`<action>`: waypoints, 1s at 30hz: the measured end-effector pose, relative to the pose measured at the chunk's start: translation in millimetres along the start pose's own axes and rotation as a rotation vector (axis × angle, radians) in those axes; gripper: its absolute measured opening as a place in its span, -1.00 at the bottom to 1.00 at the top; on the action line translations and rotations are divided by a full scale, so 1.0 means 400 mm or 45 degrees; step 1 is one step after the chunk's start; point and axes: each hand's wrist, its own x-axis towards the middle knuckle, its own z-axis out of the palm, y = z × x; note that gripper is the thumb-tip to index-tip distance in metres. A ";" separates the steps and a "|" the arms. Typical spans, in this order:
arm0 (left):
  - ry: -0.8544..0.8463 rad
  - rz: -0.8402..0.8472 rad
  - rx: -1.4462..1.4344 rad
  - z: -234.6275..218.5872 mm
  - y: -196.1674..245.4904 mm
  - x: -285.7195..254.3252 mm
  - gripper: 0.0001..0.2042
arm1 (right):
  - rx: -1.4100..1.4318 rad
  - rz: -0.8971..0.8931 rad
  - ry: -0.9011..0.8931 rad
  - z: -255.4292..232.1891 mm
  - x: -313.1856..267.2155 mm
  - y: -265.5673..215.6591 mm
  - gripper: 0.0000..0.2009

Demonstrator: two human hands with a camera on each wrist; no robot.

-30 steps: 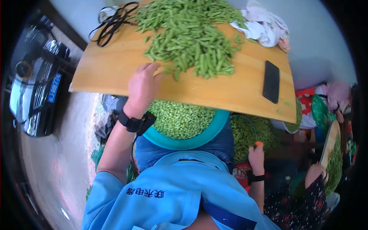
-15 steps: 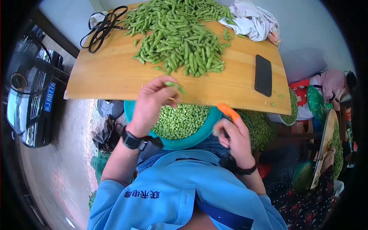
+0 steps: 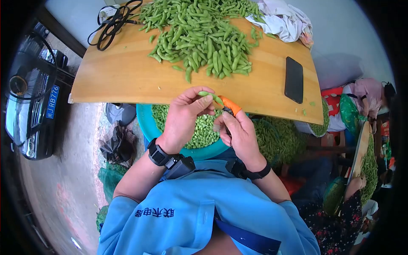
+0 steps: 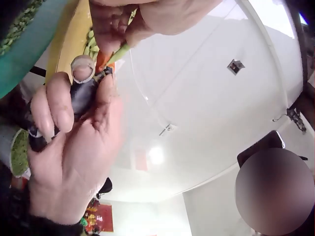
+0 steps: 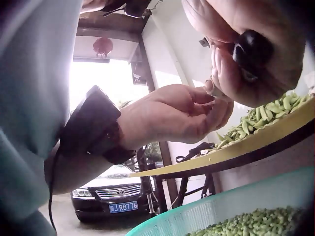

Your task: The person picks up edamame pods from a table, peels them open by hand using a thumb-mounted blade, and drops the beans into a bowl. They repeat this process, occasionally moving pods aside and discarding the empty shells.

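Note:
My left hand point(image 3: 187, 112) pinches a green bean pod point(image 3: 211, 97) just over the near edge of the wooden board point(image 3: 123, 76). My right hand point(image 3: 238, 131) grips a small tool with an orange tip point(image 3: 231, 104) and a dark handle point(image 4: 81, 96), its tip against the pod. Both hands hover above a teal basin point(image 3: 146, 125) of shelled green beans point(image 3: 204, 129). A big pile of pods point(image 3: 199, 38) lies on the board's far half. In the right wrist view the left hand point(image 5: 172, 113) and its wrist strap show beside the board's edge.
A black phone point(image 3: 294, 79) lies on the board's right side, black cables point(image 3: 112, 23) at its far left, a white cloth point(image 3: 282, 19) at its far right. A second container of pods point(image 3: 278, 142) sits right of the basin. A dark car point(image 3: 29, 97) stands left. Another person point(image 3: 369, 95) sits right.
My left hand took a pod from the pile and drew it back over the basin. My right hand rose from low on the right with the orange-tipped tool and met the pod.

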 end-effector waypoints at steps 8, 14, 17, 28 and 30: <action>-0.002 0.013 -0.007 0.008 -0.009 -0.009 -0.84 | -0.074 0.030 0.056 0.009 0.014 0.014 -0.63; 0.079 0.194 0.164 0.037 -0.032 -0.017 -0.84 | -0.350 -0.127 0.185 -0.001 0.031 0.052 -0.71; 0.120 0.245 0.211 0.049 -0.041 -0.017 -0.86 | -0.656 -0.312 0.223 -0.002 0.030 0.044 -0.73; -0.338 -0.189 0.511 -0.034 0.064 0.021 -0.88 | 0.543 0.680 -0.339 -0.065 0.023 -0.016 -0.83; -0.629 -0.322 0.093 -0.058 0.049 0.043 -0.84 | 0.632 0.682 -0.395 -0.046 0.019 -0.031 -0.83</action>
